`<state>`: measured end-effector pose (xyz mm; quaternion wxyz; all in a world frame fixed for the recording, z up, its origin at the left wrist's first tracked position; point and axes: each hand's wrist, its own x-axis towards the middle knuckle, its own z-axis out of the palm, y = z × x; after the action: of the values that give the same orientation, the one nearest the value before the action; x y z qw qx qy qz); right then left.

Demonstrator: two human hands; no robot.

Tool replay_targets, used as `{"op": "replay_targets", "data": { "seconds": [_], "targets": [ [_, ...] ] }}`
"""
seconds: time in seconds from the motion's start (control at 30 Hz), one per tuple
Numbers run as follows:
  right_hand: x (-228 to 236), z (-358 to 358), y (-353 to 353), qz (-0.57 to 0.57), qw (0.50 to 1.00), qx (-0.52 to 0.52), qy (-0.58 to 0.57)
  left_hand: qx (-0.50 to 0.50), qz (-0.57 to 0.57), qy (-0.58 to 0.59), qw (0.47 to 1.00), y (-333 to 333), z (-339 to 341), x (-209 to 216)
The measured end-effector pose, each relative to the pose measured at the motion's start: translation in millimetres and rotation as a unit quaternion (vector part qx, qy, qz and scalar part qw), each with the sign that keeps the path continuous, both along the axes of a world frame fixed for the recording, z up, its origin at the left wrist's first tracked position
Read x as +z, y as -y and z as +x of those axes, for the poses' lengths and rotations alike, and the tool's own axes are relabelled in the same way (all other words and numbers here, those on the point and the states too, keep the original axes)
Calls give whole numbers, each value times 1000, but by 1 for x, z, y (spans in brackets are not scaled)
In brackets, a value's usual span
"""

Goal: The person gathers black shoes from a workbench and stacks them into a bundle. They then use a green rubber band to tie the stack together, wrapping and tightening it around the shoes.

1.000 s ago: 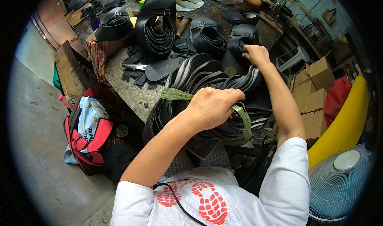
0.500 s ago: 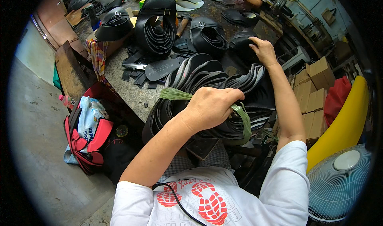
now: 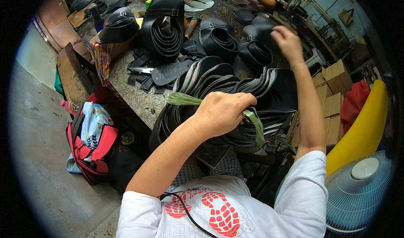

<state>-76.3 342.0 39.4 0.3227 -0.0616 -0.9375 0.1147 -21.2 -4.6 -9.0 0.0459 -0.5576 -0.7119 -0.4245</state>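
A large bundle of black leather shoe pieces (image 3: 202,80), layered with grey edges, lies in front of me. A green plastic strip (image 3: 183,99) runs round it. My left hand (image 3: 221,112) is closed on the strip above the bundle. Beyond the bundle's right end is my right hand (image 3: 288,44), its fingers blurred. It is beside a rolled stack of black shoe uppers with a buckled strap (image 3: 256,46); whether it touches the stack is unclear. Similar rolled uppers stand to the left, a large stack (image 3: 164,27) and a smaller one (image 3: 219,38).
Scissors (image 3: 141,70), a dark sole-shaped template (image 3: 170,73) and black scraps lie on the stone slab. A hammer handle (image 3: 191,27) shows between stacks. Across the table is another person's arm (image 3: 263,0). Cartons (image 3: 334,105) and a fan (image 3: 360,191) stand at right; a bag (image 3: 99,143) at left.
My right hand has moved right and slightly up. The rolled uppers near it now show their buckled strap and coiled layers. My left hand has stayed on the green strip.
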Motion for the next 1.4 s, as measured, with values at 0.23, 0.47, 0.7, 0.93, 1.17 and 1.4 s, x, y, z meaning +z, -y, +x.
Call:
{"op": "replay_targets", "data": {
  "seconds": [0.23,0.47,0.7,0.93,1.17,1.4],
  "targets": [
    [-58,-9,25,95,910,8,403,-5,-37,20,999,0,0,1],
    [0,-42,17,-8,995,-48,-88,2,-35,18,999,1,-2,2],
    [-16,-46,62,186,961,89,-182,1,-2,4,1000,0,-2,-2],
    [-57,-48,93,111,967,197,118,-1,15,-8,1000,-2,-2,-5],
    [-79,-62,83,126,912,176,347,1,-7,1,1000,0,-1,-2],
    [-39,-54,32,26,949,-80,303,1,0,1,1000,0,-1,0]
  ]
}}
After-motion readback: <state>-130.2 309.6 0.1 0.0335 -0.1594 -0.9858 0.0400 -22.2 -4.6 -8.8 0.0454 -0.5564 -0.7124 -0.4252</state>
